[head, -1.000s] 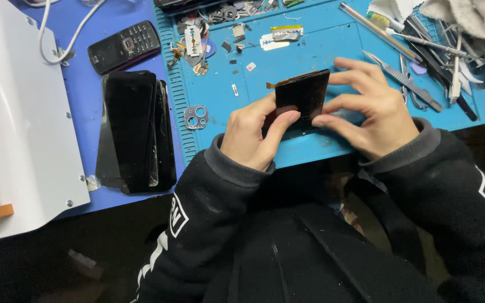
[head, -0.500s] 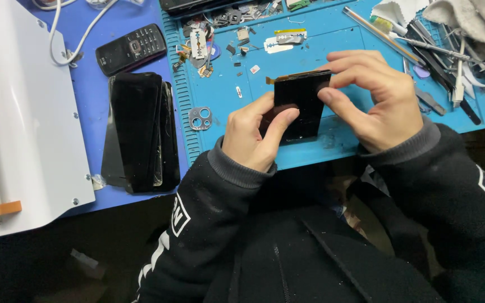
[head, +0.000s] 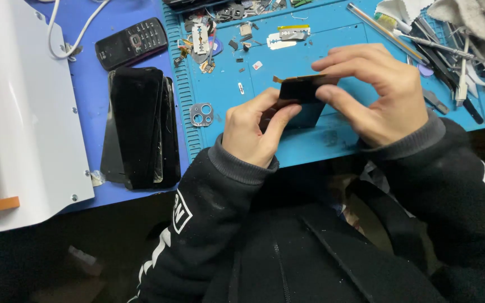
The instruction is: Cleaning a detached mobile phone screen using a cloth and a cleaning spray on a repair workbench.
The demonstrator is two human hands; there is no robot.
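Both hands hold a small black rectangular screen panel (head: 301, 91) with an orange strip along its top edge, just above the blue work mat (head: 310, 146). My left hand (head: 254, 128) grips its lower left corner between thumb and fingers. My right hand (head: 374, 92) pinches its right side from above, fingers curled over the top edge. The panel is tilted, its lower part hidden behind my fingers. Black sleeves cover both arms.
A stack of black phone screens (head: 138, 126) lies left of the mat, beside a white machine (head: 23, 118). A black keypad phone (head: 132, 42), a camera-lens frame (head: 201, 114), small parts (head: 203, 39) and tweezers and tools (head: 450, 56) lie around. Grey cloth (head: 478, 22) at top right.
The panel has been lifted off the mat and tilted up. My right hand has moved up over its top edge; my left hand has shifted to its lower corner.
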